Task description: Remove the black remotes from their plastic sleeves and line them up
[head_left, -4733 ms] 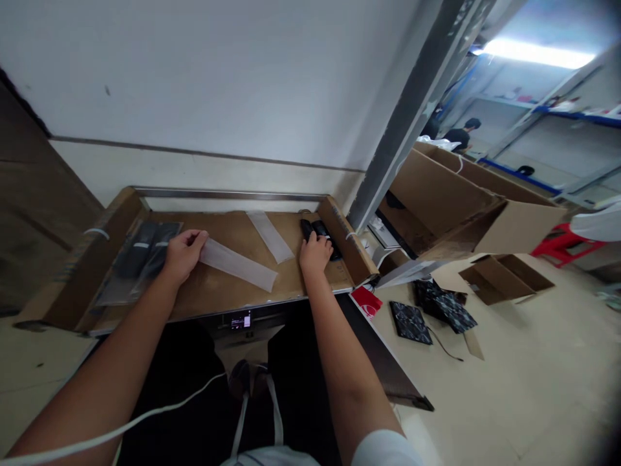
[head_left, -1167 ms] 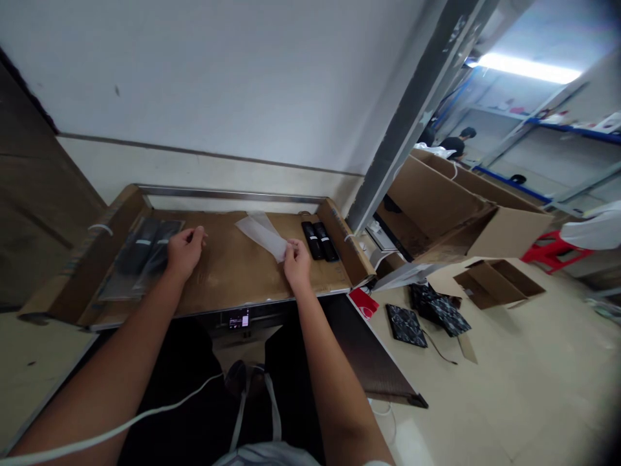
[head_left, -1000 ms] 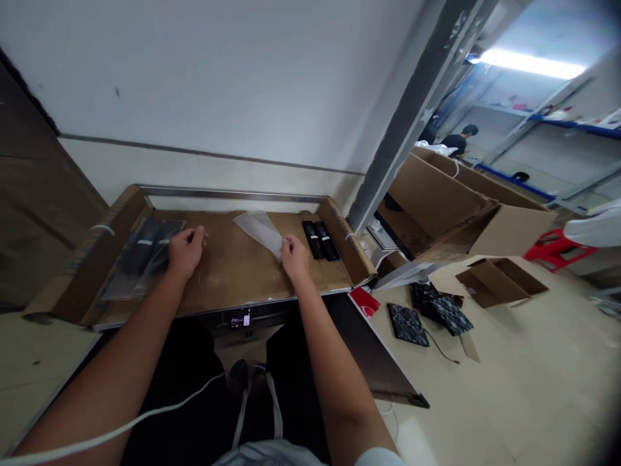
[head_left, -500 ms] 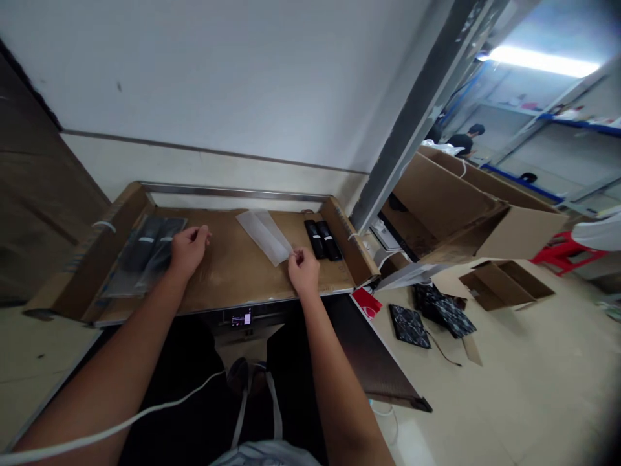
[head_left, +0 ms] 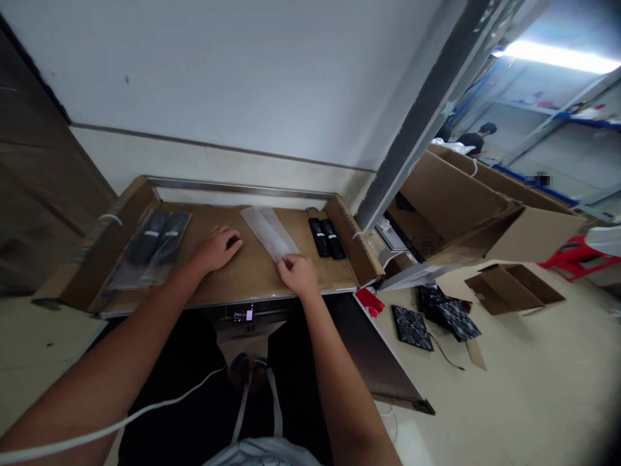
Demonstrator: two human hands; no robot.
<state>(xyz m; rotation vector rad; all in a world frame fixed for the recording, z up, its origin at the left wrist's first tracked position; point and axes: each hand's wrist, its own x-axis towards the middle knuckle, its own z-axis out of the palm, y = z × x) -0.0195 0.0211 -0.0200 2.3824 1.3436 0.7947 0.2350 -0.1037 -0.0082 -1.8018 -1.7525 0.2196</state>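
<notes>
Two translucent sleeves [head_left: 268,230], partly overlapping, lie flat towards the far side of the cardboard-lined tray [head_left: 252,278], right of its middle. Their long axis slants from the far left down to the near right, so they stretch away from my right hand [head_left: 298,275], ahead and to its left. That hand is the nearer one: its thumb and curled fingers meet at the sleeves' near end, seemingly pinching the edge, though I can't tell whether I have one layer or both. Its forearm comes up from the lower right, leaning inward. My left hand [head_left: 217,249] is apart from them on the left, low over the cardboard, palm down, fingers loosely bent and thumb apart, with nothing visible in it. Beyond my right hand lie two black pieces [head_left: 326,238] with white bands; left of my left hand, two bagged black pieces [head_left: 158,238].
</notes>
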